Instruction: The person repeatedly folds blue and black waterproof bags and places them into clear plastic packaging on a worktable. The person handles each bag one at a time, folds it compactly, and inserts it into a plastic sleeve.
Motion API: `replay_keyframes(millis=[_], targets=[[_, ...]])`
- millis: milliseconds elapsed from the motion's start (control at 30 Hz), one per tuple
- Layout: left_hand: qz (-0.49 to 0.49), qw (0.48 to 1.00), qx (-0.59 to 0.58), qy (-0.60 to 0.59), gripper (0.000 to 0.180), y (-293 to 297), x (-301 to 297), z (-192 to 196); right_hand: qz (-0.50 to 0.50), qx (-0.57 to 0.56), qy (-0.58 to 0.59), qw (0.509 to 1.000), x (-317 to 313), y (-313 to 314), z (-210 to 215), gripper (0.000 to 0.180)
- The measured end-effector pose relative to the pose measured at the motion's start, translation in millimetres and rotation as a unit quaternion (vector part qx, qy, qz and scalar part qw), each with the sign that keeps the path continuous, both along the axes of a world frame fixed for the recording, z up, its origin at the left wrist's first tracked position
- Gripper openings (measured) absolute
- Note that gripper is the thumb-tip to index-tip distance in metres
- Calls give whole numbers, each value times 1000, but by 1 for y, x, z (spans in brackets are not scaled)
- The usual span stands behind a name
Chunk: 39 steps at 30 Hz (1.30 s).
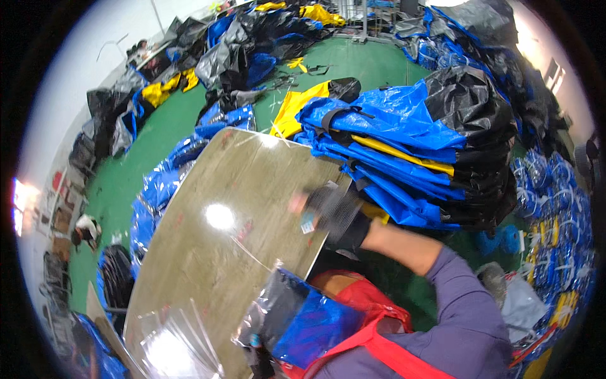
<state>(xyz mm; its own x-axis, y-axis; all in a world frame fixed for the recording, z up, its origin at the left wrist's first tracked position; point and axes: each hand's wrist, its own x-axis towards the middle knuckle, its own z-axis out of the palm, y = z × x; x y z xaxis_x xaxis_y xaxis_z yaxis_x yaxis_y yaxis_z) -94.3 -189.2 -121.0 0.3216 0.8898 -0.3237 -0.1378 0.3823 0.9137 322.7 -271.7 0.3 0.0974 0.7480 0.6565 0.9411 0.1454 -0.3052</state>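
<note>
A folded blue and black tarp bag in clear plastic point(319, 322) lies tilted over the table's near edge, against my body. My left hand point(259, 359), in a dark glove, is closed on the package's left edge and only partly visible. Over the table's right edge reaches my right hand point(334, 211), in a black glove. Motion smears its fingers, so I cannot tell how they stand. A small white and light-blue label point(307, 227) shows right beside those fingers. The wood-grain table top point(214, 177) carries small red scraps and a thin white strip.
Clear plastic sleeves point(180, 347) lie at the table's near left. A tall stack of blue, black and yellow tarp bags point(404, 151) stands beyond the right edge. Wrapped blue bundles point(549, 196) are piled at right, with more along the left side. A person point(87, 230) is far left.
</note>
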Motion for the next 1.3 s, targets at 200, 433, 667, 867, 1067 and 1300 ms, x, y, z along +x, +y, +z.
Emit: replay_keyframes(millis=[200, 433, 667, 867, 1067, 1300], targets=[[-160, 986, 53, -5, 47, 115, 19, 35, -425, -107, -81, 895, 192, -32, 114, 34], [-195, 952, -76, -224, 54, 226, 94, 97, -60, 44, -24, 997, -8, -56, 152, 26], [-273, 942, -81, -178, 72, 246, 100, 104, 444, -72, 291, 845, -171, -120, 0, 50], [-200, 937, 264, 108, 49, 227, -31, 108, 412, -472, 143, 766, -160, -111, 43, 38], [-66, 995, 32, 68, 49, 59, -181, 116, -272, -68, 83, 956, 11, -51, 95, 39], [229, 871, 181, 396, 74, -199, -184, 47, -247, -207, 135, 937, 14, 28, -34, 52]])
